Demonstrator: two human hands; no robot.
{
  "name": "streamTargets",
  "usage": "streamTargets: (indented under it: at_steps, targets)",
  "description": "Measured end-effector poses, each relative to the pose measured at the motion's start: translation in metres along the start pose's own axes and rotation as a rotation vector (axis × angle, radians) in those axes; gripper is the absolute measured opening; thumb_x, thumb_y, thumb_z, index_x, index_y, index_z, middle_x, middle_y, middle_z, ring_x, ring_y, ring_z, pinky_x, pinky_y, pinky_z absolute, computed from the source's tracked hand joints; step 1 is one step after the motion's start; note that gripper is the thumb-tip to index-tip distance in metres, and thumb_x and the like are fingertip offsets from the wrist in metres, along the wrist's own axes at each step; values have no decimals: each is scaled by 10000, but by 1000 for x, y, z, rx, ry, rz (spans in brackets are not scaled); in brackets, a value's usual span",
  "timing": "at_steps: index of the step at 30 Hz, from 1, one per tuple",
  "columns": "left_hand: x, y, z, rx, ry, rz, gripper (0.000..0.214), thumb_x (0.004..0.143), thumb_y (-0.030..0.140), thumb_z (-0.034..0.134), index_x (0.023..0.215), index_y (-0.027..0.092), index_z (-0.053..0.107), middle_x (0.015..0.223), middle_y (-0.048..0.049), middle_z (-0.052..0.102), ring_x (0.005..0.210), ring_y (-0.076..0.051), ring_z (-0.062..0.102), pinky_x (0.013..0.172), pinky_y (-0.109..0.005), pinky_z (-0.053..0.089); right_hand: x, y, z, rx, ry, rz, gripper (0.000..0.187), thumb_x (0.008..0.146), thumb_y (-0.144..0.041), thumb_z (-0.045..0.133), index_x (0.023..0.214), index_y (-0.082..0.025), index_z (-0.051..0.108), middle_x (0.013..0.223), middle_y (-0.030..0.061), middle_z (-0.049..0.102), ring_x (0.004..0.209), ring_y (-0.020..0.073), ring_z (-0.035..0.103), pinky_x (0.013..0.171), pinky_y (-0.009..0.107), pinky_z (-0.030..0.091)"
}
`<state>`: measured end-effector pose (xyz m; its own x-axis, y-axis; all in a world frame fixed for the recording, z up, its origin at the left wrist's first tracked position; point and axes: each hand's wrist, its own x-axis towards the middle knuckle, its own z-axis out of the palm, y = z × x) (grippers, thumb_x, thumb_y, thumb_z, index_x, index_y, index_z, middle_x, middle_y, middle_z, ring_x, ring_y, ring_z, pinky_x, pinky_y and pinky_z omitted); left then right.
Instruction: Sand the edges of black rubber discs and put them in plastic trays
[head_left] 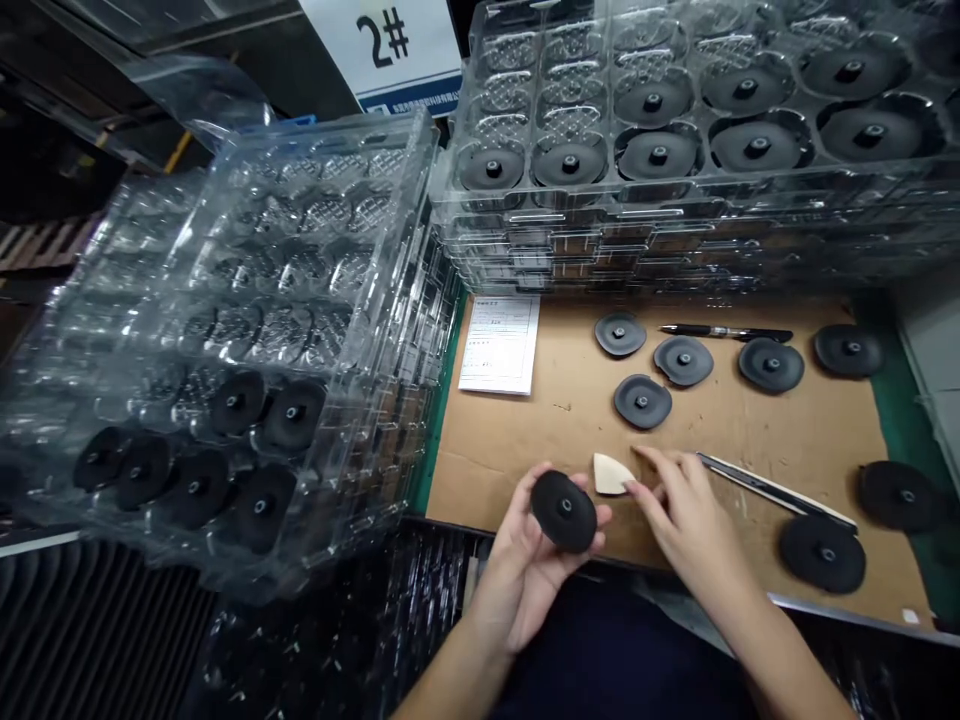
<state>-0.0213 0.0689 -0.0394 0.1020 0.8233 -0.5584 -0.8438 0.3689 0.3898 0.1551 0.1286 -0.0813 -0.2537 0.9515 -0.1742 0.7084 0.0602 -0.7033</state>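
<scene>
My left hand (536, 570) holds a round black disc (564, 512) with a small raised hub in its middle, fingers curled round and under it. Just to its right, a cream wedge-shaped pad (611, 474) is by my right hand (679, 500). The right thumb tip meets the pad's corner, while the index finger is apart from the thumb and off the pad. Beyond my hands, several similar black discs lie on the cardboard, among them one disc (643, 401) straight ahead. Another disc (823, 553) sits right of my right forearm.
Stacked clear plastic trays (517, 225) stand along the back, with black discs in some pockets. More clear trays (300, 165) are piled on the left. On the cardboard (517, 445) lie a printed paper (500, 345), a pen (724, 332) and a thin dark-and-cream strip (776, 490).
</scene>
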Motion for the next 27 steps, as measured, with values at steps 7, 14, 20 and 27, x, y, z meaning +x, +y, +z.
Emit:
streamTargets:
  at_steps: [7,14,20,27]
  targets:
    - [-21,5,1,-3,16,116,495,809,389,606,1255,277,424,1324,-93,530,1158,-311,555,973,-395,447,-18,-21,49,114,-113,-306,210,896,-222,433,1014,-236,606,978,66,620,898,197,598,776,342,522]
    - [-38,2,4,97,10,135,660,698,373,721,1285,236,454,1325,-130,531,1179,-326,531,1001,-418,417,-28,-28,-9,176,-11,-208,234,905,-265,459,1115,-267,563,1071,35,640,972,197,612,775,314,518]
    - [-43,-5,18,185,-37,115,634,643,342,767,1228,225,551,1216,-90,620,1139,-260,565,920,-304,479,-54,-98,-47,297,54,-502,359,870,-138,467,1194,-289,499,999,23,640,917,191,582,800,347,483]
    - [-52,-8,38,246,-61,157,550,564,340,813,1081,229,660,1061,-47,692,1061,-242,608,965,-328,450,-58,-109,-50,249,104,-631,293,849,-86,464,1104,-198,556,819,41,627,726,168,535,680,335,440]
